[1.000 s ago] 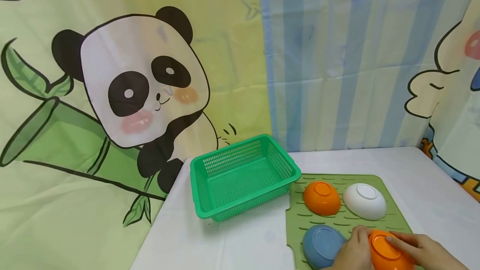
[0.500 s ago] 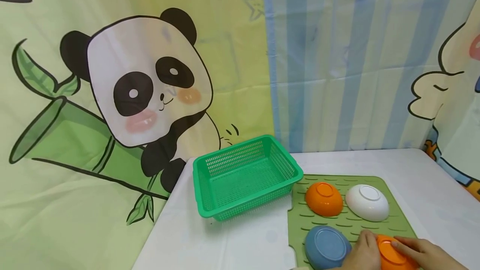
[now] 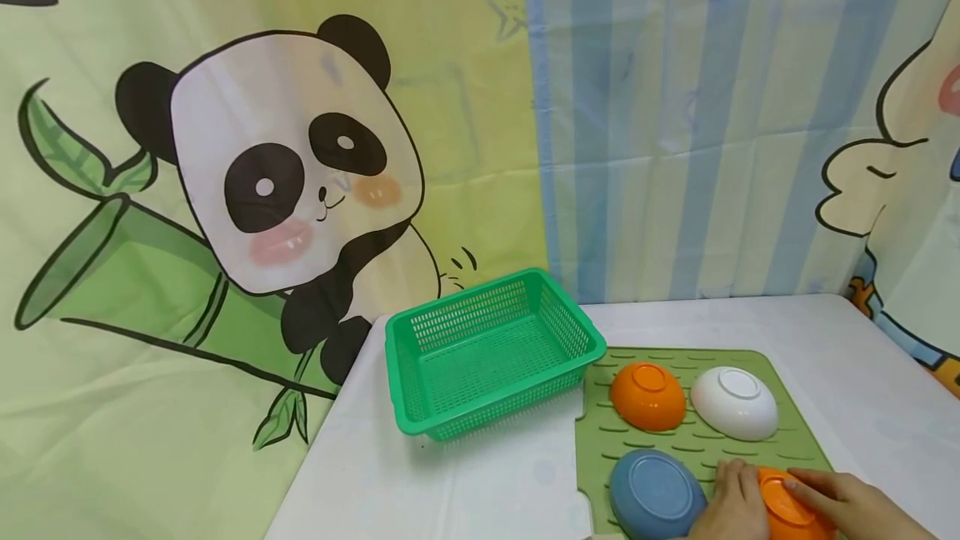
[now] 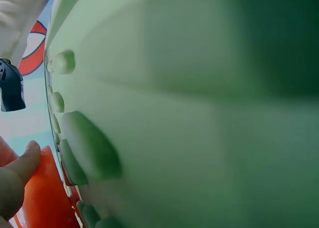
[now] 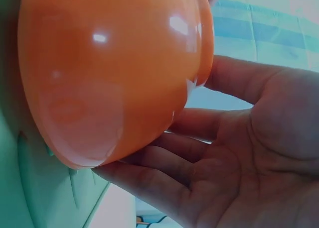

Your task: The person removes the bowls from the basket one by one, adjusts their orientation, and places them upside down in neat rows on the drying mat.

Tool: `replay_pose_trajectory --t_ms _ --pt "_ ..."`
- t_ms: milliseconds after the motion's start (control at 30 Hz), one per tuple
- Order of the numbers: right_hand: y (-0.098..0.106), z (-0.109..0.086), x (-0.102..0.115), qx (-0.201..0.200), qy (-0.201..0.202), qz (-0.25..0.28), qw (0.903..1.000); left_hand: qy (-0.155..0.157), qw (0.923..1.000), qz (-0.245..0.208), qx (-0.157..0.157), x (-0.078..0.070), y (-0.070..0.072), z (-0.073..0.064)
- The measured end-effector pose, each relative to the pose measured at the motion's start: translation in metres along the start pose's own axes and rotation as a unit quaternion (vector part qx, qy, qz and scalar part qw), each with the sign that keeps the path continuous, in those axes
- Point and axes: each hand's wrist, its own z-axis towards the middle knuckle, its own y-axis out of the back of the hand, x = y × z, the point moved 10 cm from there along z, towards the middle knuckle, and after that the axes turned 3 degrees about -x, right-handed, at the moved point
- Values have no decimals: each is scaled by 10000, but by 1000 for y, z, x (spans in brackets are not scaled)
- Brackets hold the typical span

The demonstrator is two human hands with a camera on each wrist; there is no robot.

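An orange bowl (image 3: 787, 500) lies upside down at the front right of a green drying mat (image 3: 637, 440). My right hand (image 3: 855, 502) grips it from the right, thumb on the foot ring and fingers along the side, as the right wrist view shows. From the left, my left hand (image 3: 731, 502) holds the same bowl, its fingers at the wall. A blue-grey bowl (image 3: 656, 490), bottom up, is just left of that hand. Behind them, a second orange bowl (image 3: 648, 396) and a white bowl (image 3: 733, 402) are also overturned on the mat.
A green plastic basket (image 3: 487, 357) with perforated walls stands left of the mat, its near right corner beside the mat's back left corner. White cloth (image 3: 480, 490) covers the table. A printed curtain (image 3: 637, 123) with a panda hangs behind.
The front orange bowl and both hands have shifted slightly right and lower in the head view, partly with a small camera movement. The other bowls and the basket keep their places.
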Motion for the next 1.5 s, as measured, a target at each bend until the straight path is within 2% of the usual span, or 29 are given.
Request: replay_pose_trajectory --t_ms 67,200,467,667,833,900,1100,1400,1500 --pt "0 0 1 3 -11 21 10000 -125 9999 -12 -98 -2 2 -1" --pt "-1 -2 1 19 -75 48 10000 -188 9992 112 -327 -3 5 -3" --pt "-2 0 -4 -52 -108 -10 9999 -437 9967 587 -336 -8 0 -5" --pt "-3 4 -9 -117 -102 -128 9998 -313 9944 847 -546 -8 1 -8" --pt "-4 3 -7 -87 -126 -89 9998 -294 9946 850 -523 -8 -1 -8" --pt "-2 2 -4 -109 -126 -89 9998 -285 9953 811 -451 -8 -2 -8" --pt "0 -1 2 -161 -54 -110 9998 -190 9977 644 43 -5 -8 -5" --pt "1 0 2 -208 -13 -116 9997 -149 9964 434 708 -2 -16 -2" --pt "2 -1 3 -232 14 -116 9997 -203 9964 440 693 -2 -16 -1"
